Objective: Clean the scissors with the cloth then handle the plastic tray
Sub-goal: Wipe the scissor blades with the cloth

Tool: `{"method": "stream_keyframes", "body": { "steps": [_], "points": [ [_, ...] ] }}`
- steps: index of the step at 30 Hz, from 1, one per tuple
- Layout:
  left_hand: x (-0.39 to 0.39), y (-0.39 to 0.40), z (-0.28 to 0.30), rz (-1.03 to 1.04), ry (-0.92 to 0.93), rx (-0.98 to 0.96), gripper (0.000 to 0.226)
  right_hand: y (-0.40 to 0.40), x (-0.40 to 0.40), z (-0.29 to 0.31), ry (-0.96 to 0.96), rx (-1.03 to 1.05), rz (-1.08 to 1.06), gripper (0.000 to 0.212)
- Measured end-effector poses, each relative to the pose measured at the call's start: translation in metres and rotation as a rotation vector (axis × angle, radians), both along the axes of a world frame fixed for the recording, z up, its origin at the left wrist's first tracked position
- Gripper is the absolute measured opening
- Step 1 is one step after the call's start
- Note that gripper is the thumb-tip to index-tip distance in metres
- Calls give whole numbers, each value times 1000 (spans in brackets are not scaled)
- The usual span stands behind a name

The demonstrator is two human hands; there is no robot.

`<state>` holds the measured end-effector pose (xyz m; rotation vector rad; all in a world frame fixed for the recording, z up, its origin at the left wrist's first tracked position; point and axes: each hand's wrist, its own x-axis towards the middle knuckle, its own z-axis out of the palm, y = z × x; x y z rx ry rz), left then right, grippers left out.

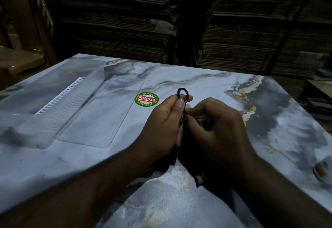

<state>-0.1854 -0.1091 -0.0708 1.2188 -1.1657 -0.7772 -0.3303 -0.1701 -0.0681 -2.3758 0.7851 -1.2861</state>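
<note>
So the left hand (161,125) pinches the scissors (181,100) just right of the sticker (146,99), right hand (218,128) fingers pressing the cloth (186,157) on them, wiping seemingly underway, tray (100,112) left of the sticker untouched.

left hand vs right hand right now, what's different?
The left hand pinches the black scissors near the handle loop, thumb up, holding them upright. The right hand is curled around the dark cloth, pressed against the scissors lower down. The left grips the tool; the right does the wiping. Both are bare and meet over the marble-pattern table.
</note>
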Motion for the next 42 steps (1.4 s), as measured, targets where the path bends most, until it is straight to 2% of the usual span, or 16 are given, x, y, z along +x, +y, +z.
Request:
{"method": "stream_keyframes", "body": {
  "steps": [4, 6, 10, 13, 16, 20, 23, 25, 27, 29, 33, 36, 42],
  "points": [
    [1, -2, -2, 8, 14, -5, 32, 3, 2, 1, 27, -5, 45, 4],
    [3, 0, -2, 22, 12, -1, 33, -3, 3, 2, 25, -8, -11, 3],
    [3, 0, 1, 11, 29, 1, 33, -22, -8, 4, 12, 163, -170, 7],
    [3, 0, 3, 2, 42, 6, 33, -22, -19, 8, -109, 232, -212, 10],
    [4, -1, 3, 28, 25, 10, 33, -6, -12, 14, -192, 230, -112, 25],
    [5, 1, 2, 43, 3, -10, 33, 3, 3, 9, -38, 8, -73, 9],
    [7, 0, 1, 45, 11, -3, 33, -17, -8, 11, -73, 116, -178, 6],
    [7, -1, 3, 39, 47, -2, 33, -24, -20, 10, -76, 158, -203, 16],
    [7, -2, 2, 41, 84, 18, 31, -22, -27, 13, -106, 173, -157, 29],
    [9, -3, 1, 82, 131, 29, 28, -17, -26, 18, -95, 105, -81, 28],
    [18, -6, 1, 147, 201, 40, 30, -8, -13, 12, 102, -37, 112, 22],
    [16, -8, 0, 145, 159, 38, 29, -10, -10, 4, 147, -74, 133, 22],
    [14, -9, -3, 225, -45, 27, 27, -9, -13, 8, 161, -161, 152, 18]
  ]
}}
